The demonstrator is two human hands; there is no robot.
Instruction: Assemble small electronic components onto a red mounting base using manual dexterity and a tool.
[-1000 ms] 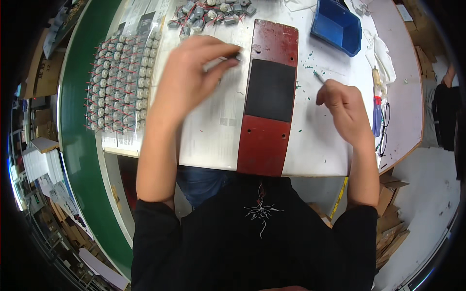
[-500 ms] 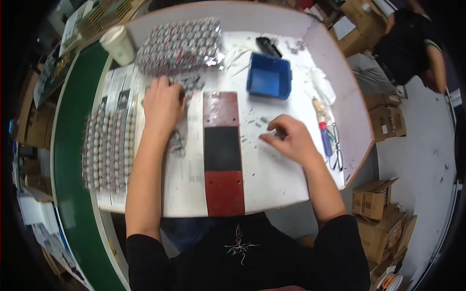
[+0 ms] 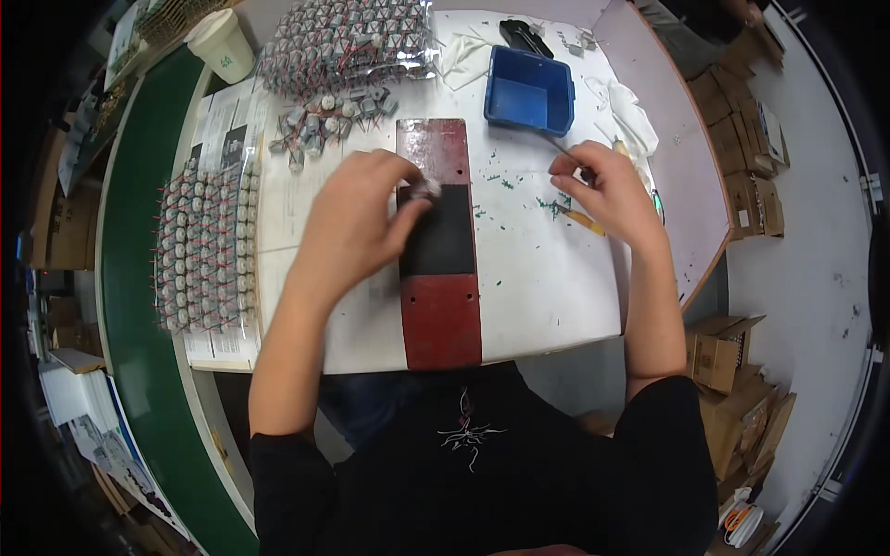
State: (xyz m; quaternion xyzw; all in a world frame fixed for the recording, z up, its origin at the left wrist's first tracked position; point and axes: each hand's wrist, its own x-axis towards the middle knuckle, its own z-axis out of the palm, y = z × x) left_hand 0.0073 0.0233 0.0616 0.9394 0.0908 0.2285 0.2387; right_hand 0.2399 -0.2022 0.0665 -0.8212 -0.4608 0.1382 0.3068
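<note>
My left hand (image 3: pixel 363 211) is closed, thumb and fingers pinching a small silvery motor (image 3: pixel 425 189) over the black pad (image 3: pixel 438 232) of a long red board (image 3: pixel 441 320). My fingers partly cover the motor. My right hand (image 3: pixel 604 190) is closed around a thin tool with a narrow metal shaft (image 3: pixel 556 145), which points up and left toward a blue bin (image 3: pixel 528 93). The tool's exact kind cannot be made out. Just below that hand, a yellow-handled tool (image 3: pixel 584 221) lies among green scraps. Loose grey motors (image 3: pixel 320 125) lie beyond my left hand.
Rows of wired motors (image 3: pixel 209 250) stand at the left, with a bagged batch (image 3: pixel 343 46) at the back. A pale lidded cup (image 3: pixel 222 46) is at the far left corner. White cloth (image 3: pixel 626 116) lies by the right wall. Cartons (image 3: pixel 742 139) stand beyond the wall.
My left hand has come from the loose motors to the black pad with one motor. My right hand has taken up the thin tool. The view has shifted, moving the table upward.
</note>
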